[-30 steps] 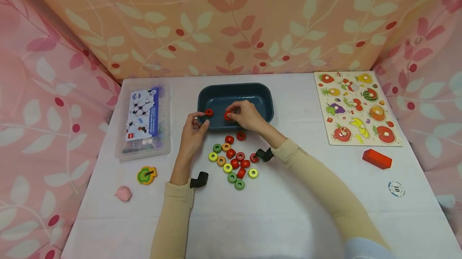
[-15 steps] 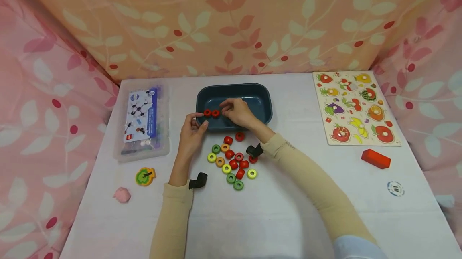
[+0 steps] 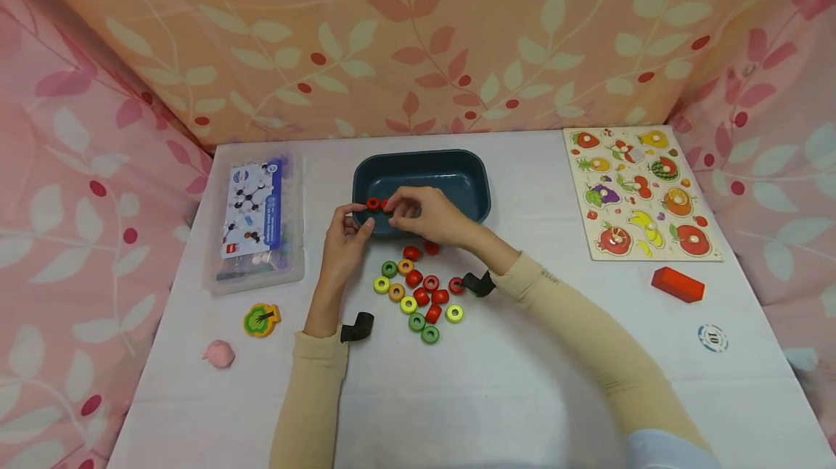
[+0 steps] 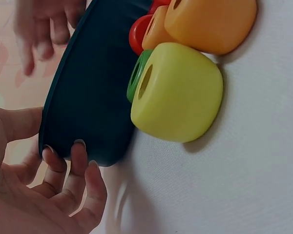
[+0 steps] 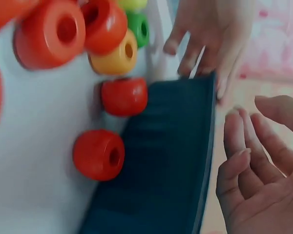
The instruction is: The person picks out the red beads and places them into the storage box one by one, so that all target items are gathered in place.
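My left hand point(image 3: 346, 244) grips the left front corner of the dark blue tray point(image 3: 466, 189), thumb at the rim and fingers against its outer wall point(image 4: 90, 107). Two red beads lie side by side inside the tray at its left end; the left red bead point(image 3: 373, 204) is close to my left index fingertip. My right hand point(image 3: 434, 218) hovers over the tray's front rim, fingers bent and spread, with nothing between them in the right wrist view. Its fingertips partly cover the second red bead point(image 3: 384, 205). Red, orange, yellow and green beads point(image 3: 421, 296) lie in front of the tray.
A clear plastic case point(image 3: 255, 215) stands at the back left. Nearer are a tree-shaped piece point(image 3: 262, 320) and a small pink figure point(image 3: 219, 354). On the right lie a fruit puzzle board point(image 3: 640, 193), a red block point(image 3: 678, 284) and a round chip marked 10 point(image 3: 712, 337).
My right hand has set a red bead down beside the first one in the tray and let go of it, and its fingertips now hover nearer the beads. The left hand stays put.
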Available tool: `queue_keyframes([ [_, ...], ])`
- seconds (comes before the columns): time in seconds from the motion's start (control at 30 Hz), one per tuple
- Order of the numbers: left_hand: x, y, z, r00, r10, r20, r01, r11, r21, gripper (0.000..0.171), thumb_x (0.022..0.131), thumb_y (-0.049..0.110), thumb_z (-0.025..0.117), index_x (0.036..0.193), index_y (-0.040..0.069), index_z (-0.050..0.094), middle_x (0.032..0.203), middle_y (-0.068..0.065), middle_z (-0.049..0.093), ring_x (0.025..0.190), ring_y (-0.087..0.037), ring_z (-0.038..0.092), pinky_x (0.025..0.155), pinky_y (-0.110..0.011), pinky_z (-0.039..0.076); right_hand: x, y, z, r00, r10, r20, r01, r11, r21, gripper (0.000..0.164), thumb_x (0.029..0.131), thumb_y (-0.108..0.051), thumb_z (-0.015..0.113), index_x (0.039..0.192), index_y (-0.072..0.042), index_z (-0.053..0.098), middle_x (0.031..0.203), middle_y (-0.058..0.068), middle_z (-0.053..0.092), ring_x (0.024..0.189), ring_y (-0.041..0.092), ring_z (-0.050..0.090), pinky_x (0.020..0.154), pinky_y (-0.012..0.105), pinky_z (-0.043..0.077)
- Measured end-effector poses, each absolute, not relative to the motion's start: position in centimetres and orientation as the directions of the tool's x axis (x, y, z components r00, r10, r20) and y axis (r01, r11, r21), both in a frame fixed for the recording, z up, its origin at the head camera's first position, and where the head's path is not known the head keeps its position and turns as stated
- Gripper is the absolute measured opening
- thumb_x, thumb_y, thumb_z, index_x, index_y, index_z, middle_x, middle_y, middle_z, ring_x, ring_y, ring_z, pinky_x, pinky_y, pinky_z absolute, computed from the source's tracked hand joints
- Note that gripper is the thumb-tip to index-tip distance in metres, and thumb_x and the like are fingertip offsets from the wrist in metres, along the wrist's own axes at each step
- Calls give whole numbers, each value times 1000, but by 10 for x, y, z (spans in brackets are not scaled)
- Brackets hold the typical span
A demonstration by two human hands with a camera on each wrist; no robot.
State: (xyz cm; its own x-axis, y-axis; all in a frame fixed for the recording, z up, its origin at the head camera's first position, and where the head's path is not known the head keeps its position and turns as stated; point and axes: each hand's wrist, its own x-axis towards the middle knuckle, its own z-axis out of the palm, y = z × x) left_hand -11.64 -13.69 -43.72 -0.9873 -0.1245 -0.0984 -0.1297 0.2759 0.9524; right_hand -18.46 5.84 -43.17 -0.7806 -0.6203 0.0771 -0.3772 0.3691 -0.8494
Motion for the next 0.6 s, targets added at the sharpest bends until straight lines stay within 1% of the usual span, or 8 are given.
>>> queue_keyframes([
  [0.1,-118,-138,-442,-987,-125,-100,-131,269,954,40,99,8,61,137,-1,50,97,-14,50,89,-27,48,73,-17,40,-171,63,-426,-737,-673,59,-392,354,-849,19,93,-17,73,112,-15,70,93,-5,71,72,17,62,64,28,49],
  [0.23,-125,-143,-462,-986,-133,-99,-130,255,958,42,99,12,62,138,4,51,98,-13,50,91,-26,48,74,-18,40,-156,71,-427,-692,-722,6,-383,360,-851,25,91,-15,74,116,-16,71,105,-1,73,63,24,62,59,27,48],
  [0.3,-128,-145,-471,-985,-138,-99,-131,253,959,42,99,15,63,138,7,51,99,-11,50,91,-24,48,76,-20,40,-151,76,-431,-682,-731,-31,-382,392,-837,30,91,-14,74,121,-17,71,103,2,73,61,24,62,60,26,48],
  [0.37,-130,-147,-478,-985,-144,-95,-130,253,959,42,99,18,64,138,11,52,99,-10,49,91,-23,47,77,-21,40,-148,81,-436,-673,-736,-73,-379,428,-820,36,91,-14,74,126,-17,69,97,6,71,60,23,61,59,27,48],
  [0.4,-130,-147,-479,-985,-146,-92,-127,256,958,41,99,19,64,137,12,52,99,-9,49,91,-22,46,77,-22,40,-147,83,-438,-668,-739,-88,-383,444,-810,38,91,-14,74,129,-17,68,99,6,71,63,23,61,61,29,49],
  [0.43,-131,-147,-480,-985,-149,-89,-125,256,958,40,99,20,64,136,13,53,99,-9,48,90,-22,46,77,-22,40,-145,84,-441,-662,-743,-99,-393,457,-798,40,92,-14,73,131,-17,67,102,6,71,69,21,63,66,29,51],
  [0.5,-131,-148,-482,-985,-150,-81,-118,257,959,39,98,21,65,135,14,54,98,-9,48,89,-21,46,76,-23,40,-143,87,-448,-654,-749,-112,-416,479,-773,42,93,-13,71,134,-16,65,113,4,71,87,17,65,79,31,53],
  [0.6,-131,-147,-483,-986,-153,-70,-109,257,960,38,98,20,65,133,13,54,97,-9,48,88,-21,47,75,-23,40,-141,89,-458,-653,-750,-107,-454,501,-737,41,94,-11,69,135,-15,64,132,-1,64,115,14,60,100,35,49],
])
